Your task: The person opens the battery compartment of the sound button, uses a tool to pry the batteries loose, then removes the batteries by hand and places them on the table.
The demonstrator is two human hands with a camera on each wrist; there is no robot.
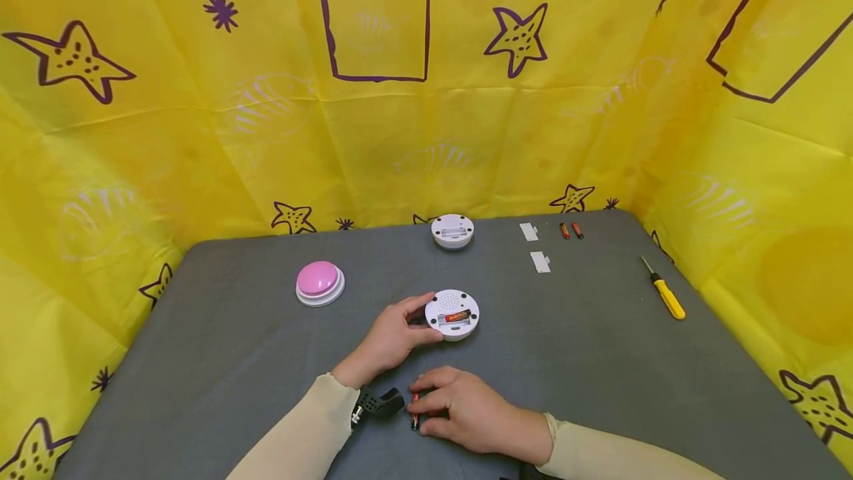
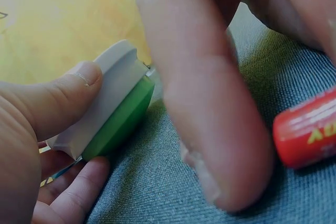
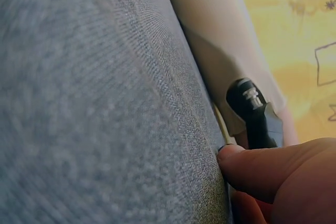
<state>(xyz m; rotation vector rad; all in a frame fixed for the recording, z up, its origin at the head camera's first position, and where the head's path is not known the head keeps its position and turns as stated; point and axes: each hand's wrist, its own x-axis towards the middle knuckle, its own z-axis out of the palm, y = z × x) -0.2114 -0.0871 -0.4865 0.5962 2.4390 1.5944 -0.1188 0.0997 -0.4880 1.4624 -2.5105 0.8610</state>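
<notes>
My left hand (image 1: 389,335) grips a round white push-button unit (image 1: 452,301) by its left side, thumb and fingers on its rim. The unit lies underside up; its battery compartment is uncovered and holds a red-and-black battery (image 1: 457,316). The left wrist view shows its green dome (image 2: 119,120) facing the cloth. Nearer the front edge, my right hand (image 1: 473,413) has its fingers curled about a second red battery (image 1: 415,412) at the cloth. That battery (image 2: 307,129) shows beside a finger in the left wrist view. In the right wrist view the thumb (image 3: 262,169) shows, with most of the grip hidden.
Another upturned white unit (image 1: 453,231) stands at the back, with a pink-domed button (image 1: 318,280) to the left. Two white covers (image 1: 540,262), two small batteries (image 1: 571,230) and a yellow screwdriver (image 1: 666,298) lie to the right. Yellow printed fabric (image 1: 373,147) encloses the grey table (image 1: 566,361).
</notes>
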